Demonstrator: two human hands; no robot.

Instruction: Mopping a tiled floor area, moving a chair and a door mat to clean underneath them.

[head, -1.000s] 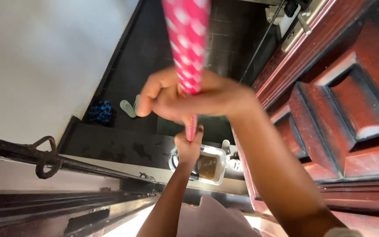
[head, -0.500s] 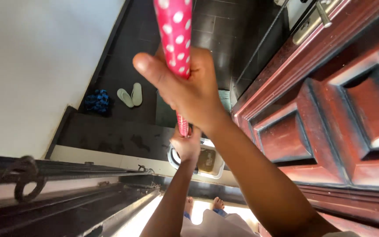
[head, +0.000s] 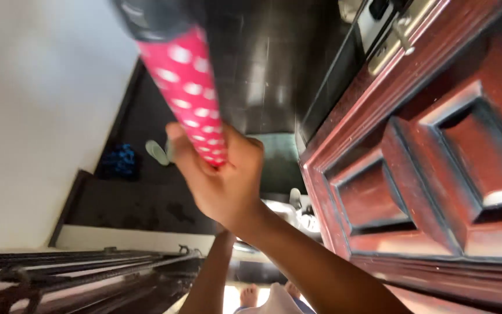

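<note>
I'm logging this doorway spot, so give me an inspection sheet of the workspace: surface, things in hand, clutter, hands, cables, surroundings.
Surface: dark tiled floor, glossy.
Things in hand: pink pole with white dots, its top end dark and blurred.
Clutter: blue bundle and pale slipper on the floor.
Hands: right hand, fingers closed round the pole; left forearm shows, its hand hidden.
Cables: nothing seen.
Surroundings: white wall, red-brown panelled door, dark metal bars.

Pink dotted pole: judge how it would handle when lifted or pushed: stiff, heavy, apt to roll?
Probably stiff: the pink dotted pole runs straight past the right hand. Round, so it may roll if laid down. Its glossy wrap could feel slippery.
</note>
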